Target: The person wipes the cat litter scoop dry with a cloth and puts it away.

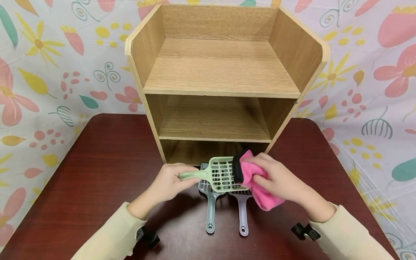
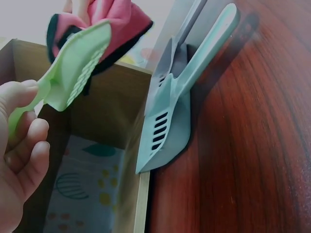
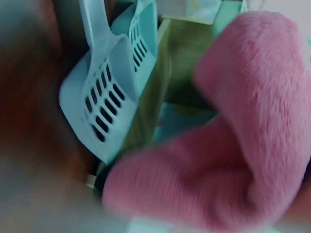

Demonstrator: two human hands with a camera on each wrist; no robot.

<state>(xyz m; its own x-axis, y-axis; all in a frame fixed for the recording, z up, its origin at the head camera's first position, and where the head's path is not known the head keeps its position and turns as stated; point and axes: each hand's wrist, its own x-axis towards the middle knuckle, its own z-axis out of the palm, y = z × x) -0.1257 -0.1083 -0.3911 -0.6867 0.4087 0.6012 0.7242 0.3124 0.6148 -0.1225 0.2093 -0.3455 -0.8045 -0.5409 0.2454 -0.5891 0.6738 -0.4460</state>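
A light green slotted litter scoop (image 1: 222,174) is held by its handle in my left hand (image 1: 172,181), in front of the shelf's lowest opening. My right hand (image 1: 274,177) grips a pink cloth with a black edge (image 1: 264,193), which lies against the scoop's front end. Below, on the table, lie a blue-green scoop (image 1: 211,209) and a lilac scoop (image 1: 242,213), their handles toward me. In the left wrist view, the green scoop (image 2: 77,68) is pinched between thumb and fingers. The pink cloth (image 3: 262,97) fills much of the right wrist view and hides my right fingers there.
A wooden shelf unit (image 1: 216,93) stands at the back of the dark red-brown table (image 1: 107,173). The heads of the two lying scoops reach its front bottom edge. A floral-patterned sheet (image 1: 52,90) hangs behind and at both sides.
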